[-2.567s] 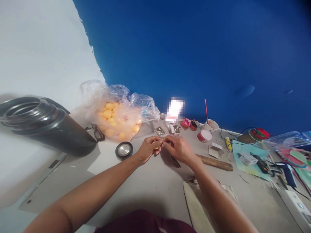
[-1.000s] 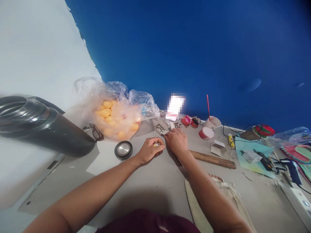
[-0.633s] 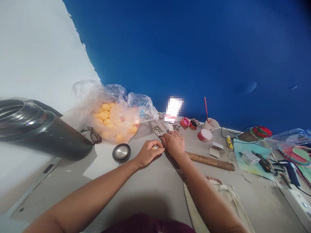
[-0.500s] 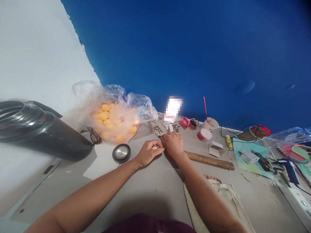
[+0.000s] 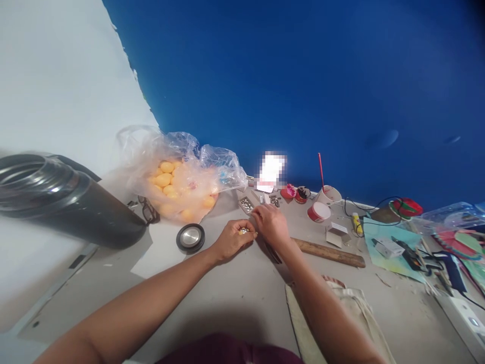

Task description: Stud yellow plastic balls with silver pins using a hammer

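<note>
My left hand (image 5: 234, 241) is closed around a small yellow object studded with silvery bits (image 5: 243, 231); the fingers hide most of it, so its kind does not show. Close by on the right, my right hand (image 5: 271, 223) has its fingertips drawn together, and whatever may be between them is too small to make out. Just beyond those fingertips sits a small open box of shiny silver pieces (image 5: 246, 205). Another little heap of metal pieces (image 5: 274, 201) lies behind the right hand. Under the right wrist a dark, narrow tool (image 5: 273, 255) is partly covered.
A clear bag of yellow balls (image 5: 182, 189) stands at the back left, near a large dark flask (image 5: 71, 202) and its round lid (image 5: 190, 237). To the right are a wooden stick (image 5: 329, 253), paper cups (image 5: 319, 211), an open white box (image 5: 337, 234), a glue gun (image 5: 407, 254) and cloth (image 5: 352, 308).
My right hand has shifted slightly right, and its fingers look more bunched. The left hand keeps its hold on the yellow object. The whole view has moved a little.
</note>
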